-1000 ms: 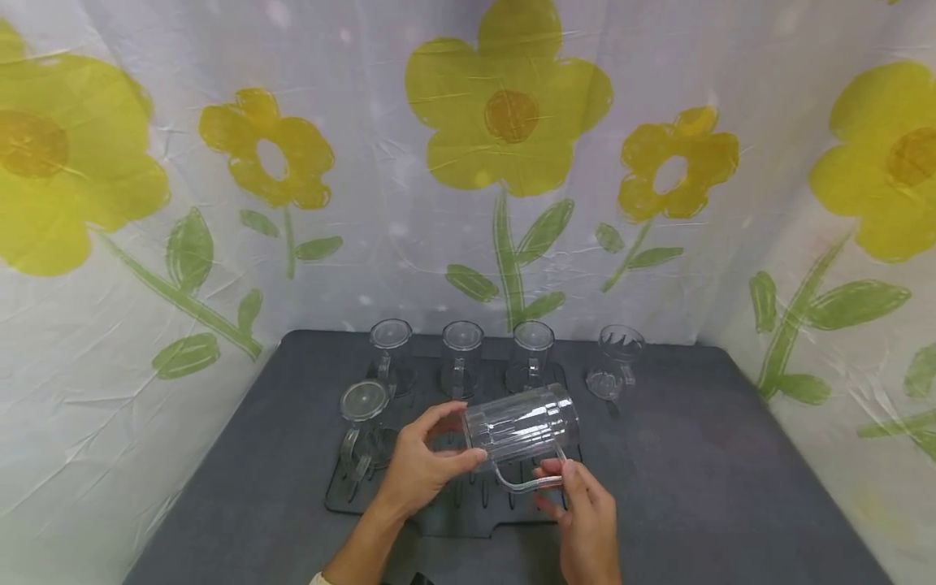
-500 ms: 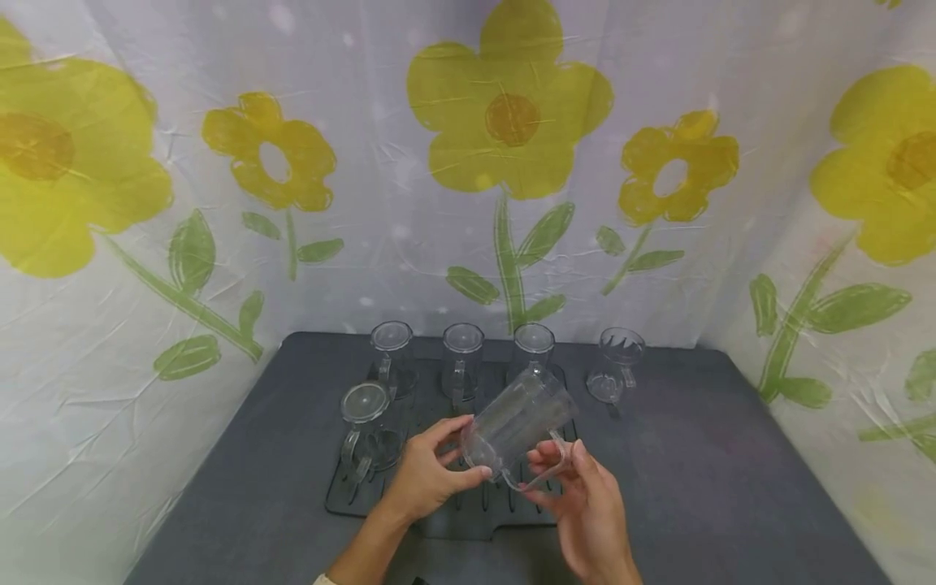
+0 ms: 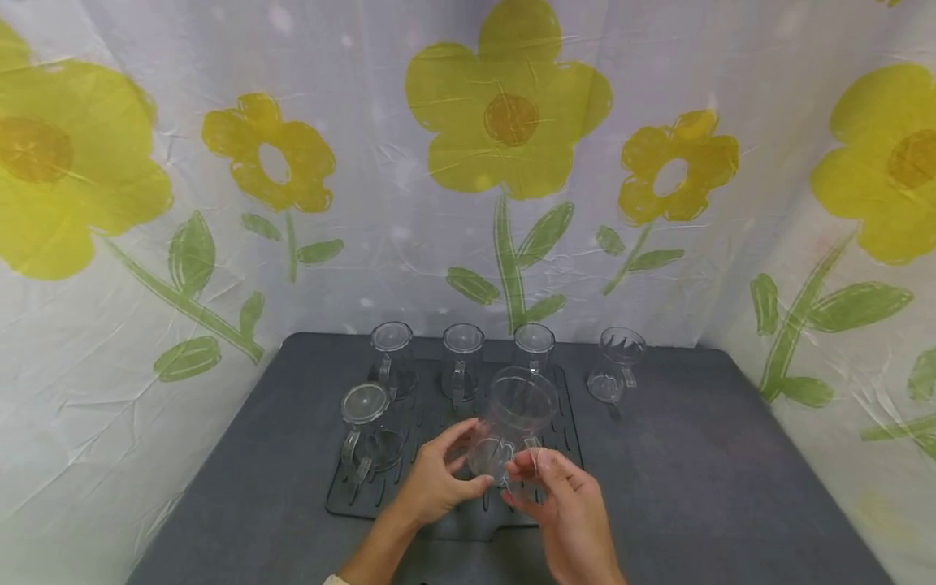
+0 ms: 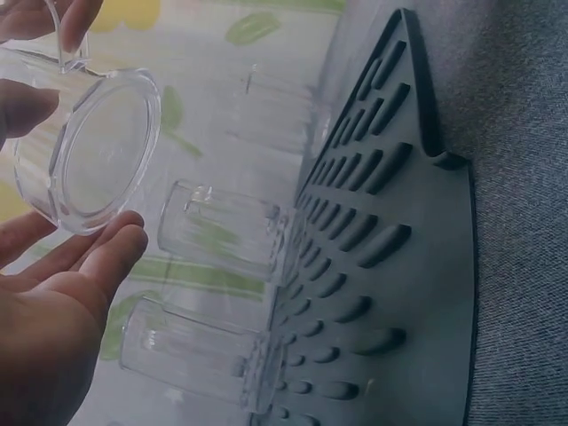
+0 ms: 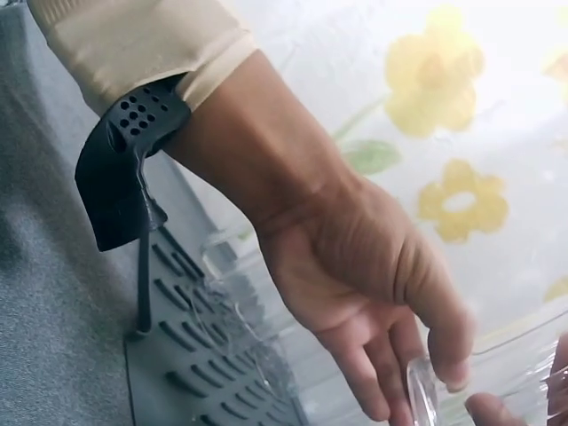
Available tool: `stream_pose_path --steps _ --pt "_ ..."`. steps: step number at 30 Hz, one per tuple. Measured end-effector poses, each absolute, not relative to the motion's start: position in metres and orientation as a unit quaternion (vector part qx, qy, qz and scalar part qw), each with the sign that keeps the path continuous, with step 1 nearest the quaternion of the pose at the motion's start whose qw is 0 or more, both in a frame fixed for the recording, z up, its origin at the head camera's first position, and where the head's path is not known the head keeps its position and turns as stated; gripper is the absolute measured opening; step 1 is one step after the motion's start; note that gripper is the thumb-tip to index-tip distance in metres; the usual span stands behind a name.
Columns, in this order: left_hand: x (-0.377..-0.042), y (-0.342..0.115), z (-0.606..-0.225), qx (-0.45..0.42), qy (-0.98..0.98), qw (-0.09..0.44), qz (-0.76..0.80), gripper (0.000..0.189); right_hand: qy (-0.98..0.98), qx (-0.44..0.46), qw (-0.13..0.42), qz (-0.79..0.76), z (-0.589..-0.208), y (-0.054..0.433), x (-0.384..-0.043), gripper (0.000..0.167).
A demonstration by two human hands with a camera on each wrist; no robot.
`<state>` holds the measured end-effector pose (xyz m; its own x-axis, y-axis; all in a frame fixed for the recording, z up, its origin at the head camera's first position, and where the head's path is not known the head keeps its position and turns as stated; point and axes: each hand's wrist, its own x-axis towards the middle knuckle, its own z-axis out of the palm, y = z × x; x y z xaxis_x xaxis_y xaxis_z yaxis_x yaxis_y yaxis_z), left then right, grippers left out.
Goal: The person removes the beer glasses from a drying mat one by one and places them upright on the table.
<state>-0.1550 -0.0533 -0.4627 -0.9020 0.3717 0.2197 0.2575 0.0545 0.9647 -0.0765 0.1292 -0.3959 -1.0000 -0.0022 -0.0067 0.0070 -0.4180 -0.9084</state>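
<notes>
A clear ribbed mug (image 3: 522, 400) is held above the dark drying mat (image 3: 358, 500), upright but tilted, its mouth facing up and away from me. My left hand (image 3: 439, 481) grips it near the base between thumb and fingers. By its handle, my right hand (image 3: 572, 512) pinches the same mug. The left wrist view shows the round mug base (image 4: 106, 151) beside my left fingers. In the right wrist view the thumb and fingers of my right hand (image 5: 373, 266) meet at the clear handle (image 5: 422, 390).
Three mugs stand upside down along the back of the mat: left (image 3: 392, 357), middle (image 3: 462, 361) and right (image 3: 534, 345). Another upturned mug (image 3: 366, 414) is at the mat's left. An upright mug (image 3: 617, 366) stands on the grey table (image 3: 702, 471) to the right. A flowered curtain (image 3: 366, 244) surrounds the table.
The mug has turned from lying nearly sideways to standing mouth up. My right hand has turned with its handle and shifted slightly left; my left hand stays at the base.
</notes>
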Motion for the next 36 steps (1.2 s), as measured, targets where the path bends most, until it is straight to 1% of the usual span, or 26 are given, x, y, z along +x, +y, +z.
stream_pose_path --steps 8,12,16,22,30,36 --pt "-0.156 -0.052 -0.465 0.226 0.728 0.050 0.645 0.072 0.559 0.020 -0.020 -0.829 -0.400 0.123 -0.075 0.016" --pt "-0.155 -0.051 -0.464 0.233 0.726 0.053 0.646 0.074 0.559 0.015 -0.038 -0.828 -0.402 0.122 -0.074 0.017" --pt "-0.156 -0.049 -0.462 0.242 0.722 0.046 0.647 0.079 0.565 0.009 -0.058 -0.823 -0.400 0.123 -0.074 0.022" --pt "-0.156 -0.048 -0.454 0.275 0.712 0.013 0.645 0.082 0.582 0.014 -0.079 -0.809 -0.393 0.131 -0.073 0.026" --pt "-0.145 -0.057 -0.431 0.296 0.717 -0.044 0.630 0.083 0.599 0.029 -0.121 -0.791 -0.386 0.145 -0.076 0.030" --pt "-0.135 -0.074 -0.408 0.332 0.703 -0.102 0.621 0.082 0.602 0.033 -0.139 -0.786 -0.381 0.154 -0.080 0.031"
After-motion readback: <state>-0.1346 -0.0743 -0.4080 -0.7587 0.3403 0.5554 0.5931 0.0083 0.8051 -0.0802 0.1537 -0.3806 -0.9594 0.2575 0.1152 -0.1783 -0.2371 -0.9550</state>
